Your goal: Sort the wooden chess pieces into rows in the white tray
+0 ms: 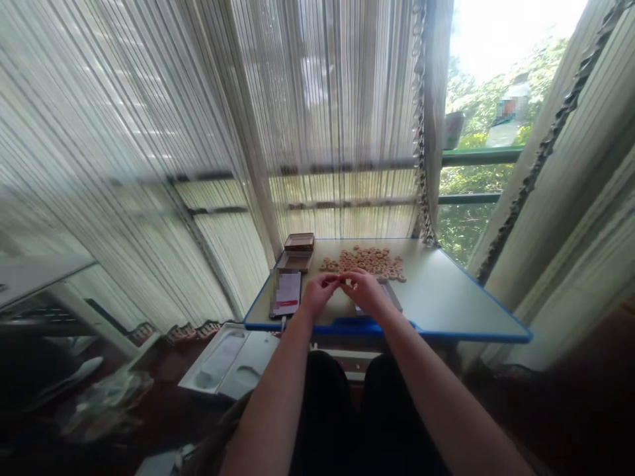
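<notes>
My left hand [320,293] and my right hand [366,289] meet above the near half of the table [441,291]. Both have their fingertips pinched together around something too small to make out. Just beyond them lies a spread of small round tan pieces [370,256], wooden-looking, several touching or overlapping. Beneath my right hand and wrist is a flat grey object [393,295], mostly covered. To the left of my left hand rests a dark-edged flat device or pad [290,287] with a pale face and a thin red item [286,303] on it.
Shallow brown boxes [296,260] stand at the table's back left corner. A blue rim [476,336] edges the table. Left of my legs is a white open case [223,360], above the floor. Striped curtains [342,119] hang behind the table.
</notes>
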A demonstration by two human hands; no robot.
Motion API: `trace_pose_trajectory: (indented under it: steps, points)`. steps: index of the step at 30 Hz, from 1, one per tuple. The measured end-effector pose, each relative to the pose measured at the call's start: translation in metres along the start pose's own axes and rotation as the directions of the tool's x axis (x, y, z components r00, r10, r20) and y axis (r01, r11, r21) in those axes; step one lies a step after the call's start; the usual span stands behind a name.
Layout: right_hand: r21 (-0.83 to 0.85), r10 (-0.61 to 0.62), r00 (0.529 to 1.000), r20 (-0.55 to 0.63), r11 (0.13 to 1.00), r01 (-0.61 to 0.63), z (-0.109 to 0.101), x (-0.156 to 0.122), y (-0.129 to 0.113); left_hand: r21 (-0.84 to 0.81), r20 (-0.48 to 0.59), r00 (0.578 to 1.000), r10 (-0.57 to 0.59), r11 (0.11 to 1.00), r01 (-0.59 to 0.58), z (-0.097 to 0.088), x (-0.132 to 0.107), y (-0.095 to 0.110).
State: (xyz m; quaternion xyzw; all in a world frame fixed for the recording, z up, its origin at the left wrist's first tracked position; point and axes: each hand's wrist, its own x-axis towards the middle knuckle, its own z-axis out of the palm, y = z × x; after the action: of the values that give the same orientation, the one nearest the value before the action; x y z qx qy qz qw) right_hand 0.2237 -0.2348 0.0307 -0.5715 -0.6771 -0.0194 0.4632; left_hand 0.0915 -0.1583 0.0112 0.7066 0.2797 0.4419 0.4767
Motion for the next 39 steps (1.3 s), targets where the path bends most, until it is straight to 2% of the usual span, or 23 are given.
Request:
trace_pose_trajectory:
  steps: [4,7,9,12,15,17,21,26,29,33,35,37,39]
  points:
    - [-0.077,0.016,0.999,-0.045,0.997,-0.019,0.011,-0.007,0.0,-0.099,0.01,0.999,-0.04,0.994,0.041,-0.002,-0.001,-0.001]
    - [-0.111,0.007,0.998,-0.069,0.994,-0.015,0.012,-0.009,0.002,-0.1,0.032,0.999,-0.035,0.994,0.038,-0.002,0.001,-0.002]
    - [-0.123,-0.003,0.996,-0.089,0.992,-0.008,0.008,-0.015,0.006,-0.035,0.04,0.999,-0.009,0.999,0.01,0.001,0.0,-0.002]
    - [-0.172,-0.028,0.984,-0.176,0.985,-0.003,-0.001,-0.031,0.011,0.151,0.04,0.995,0.095,0.984,-0.1,0.008,-0.005,-0.001]
    - [-0.243,-0.043,0.936,-0.349,0.969,-0.046,-0.011,-0.048,0.016,0.317,0.055,0.977,0.205,0.925,-0.212,0.014,-0.01,0.002]
    - [-0.262,-0.042,0.91,-0.413,0.962,-0.074,-0.017,-0.055,0.018,0.335,0.05,0.979,0.198,0.92,-0.203,0.017,-0.01,0.006]
    - [-0.245,-0.009,0.946,-0.324,0.967,-0.074,-0.03,-0.057,0.026,0.212,0.0,0.996,0.09,0.973,-0.088,0.028,-0.008,0.013]
    - [-0.226,0.001,0.98,-0.2,0.973,-0.047,-0.042,-0.054,0.036,0.169,-0.03,0.996,0.088,0.982,-0.082,0.044,-0.013,0.013]
    - [-0.205,0.007,0.983,-0.182,0.978,-0.045,-0.044,-0.057,0.037,0.175,-0.024,0.994,0.102,0.98,-0.096,0.046,-0.018,0.011]
    - [-0.198,0.005,0.984,-0.178,0.979,-0.041,-0.041,-0.059,0.034,0.23,0.118,0.989,0.089,0.966,-0.114,0.044,-0.019,0.008]
    - [-0.187,0.009,0.985,-0.169,0.982,-0.041,-0.039,-0.059,0.033,0.254,0.148,0.985,0.084,0.96,-0.12,0.044,-0.018,0.007]
    - [-0.162,0.021,0.987,-0.161,0.986,-0.047,-0.04,-0.058,0.033,0.264,0.135,0.987,0.087,0.957,-0.12,0.043,-0.018,0.007]
    - [-0.132,0.062,0.984,-0.169,0.988,-0.085,-0.046,-0.057,0.039,0.288,0.066,0.995,0.08,0.953,-0.096,0.043,-0.017,0.008]
